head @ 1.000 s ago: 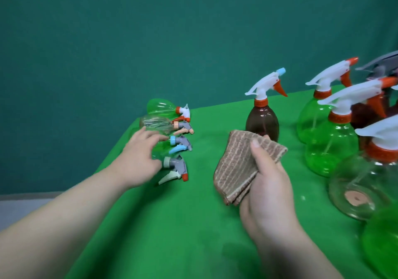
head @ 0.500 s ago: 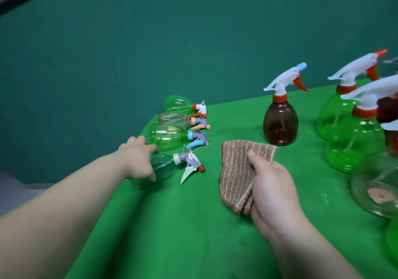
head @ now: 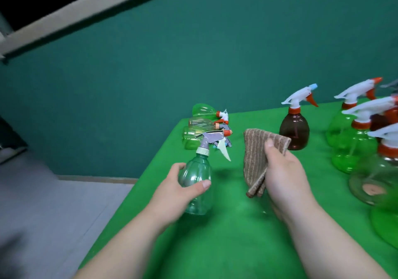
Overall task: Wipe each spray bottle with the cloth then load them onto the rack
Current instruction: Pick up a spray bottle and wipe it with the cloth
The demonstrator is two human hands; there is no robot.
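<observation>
1. Green-covered table (head: 215, 246) across the lower frame; no rack anywhere in view.
2. Along the right edge, a crowd of upright bottles (head: 349, 149), green and clear, white heads with orange collars; just apart from them toward the middle, a brown bottle (head: 294, 132).
3. At the far left corner, a row of lying bottles (head: 193, 137), touching side by side, heads pointing right.
4. Left hand (head: 176, 192): wrapped round the belly of the clear bottle (head: 197, 171), thumb across the front, fingers curled behind. Held near the table's left edge, roughly upright, apparently off the surface.
5. Right hand (head: 284, 175): pinching the folded brown cloth (head: 256, 156), thumb on top, other fingers hidden behind it. Just beside the bottle, not touching.
6. Grey trigger head (head: 212, 138) with a pale lever, pointing right.
7. Handling, judged by looks: seemingly empty and thin-walled, so probably light, smooth, and apt to flex or twist under rubbing. Best gripped firmly round the ribbed belly or the neck, never by the lever. Soft cloth, likely to mould into the ribs.
</observation>
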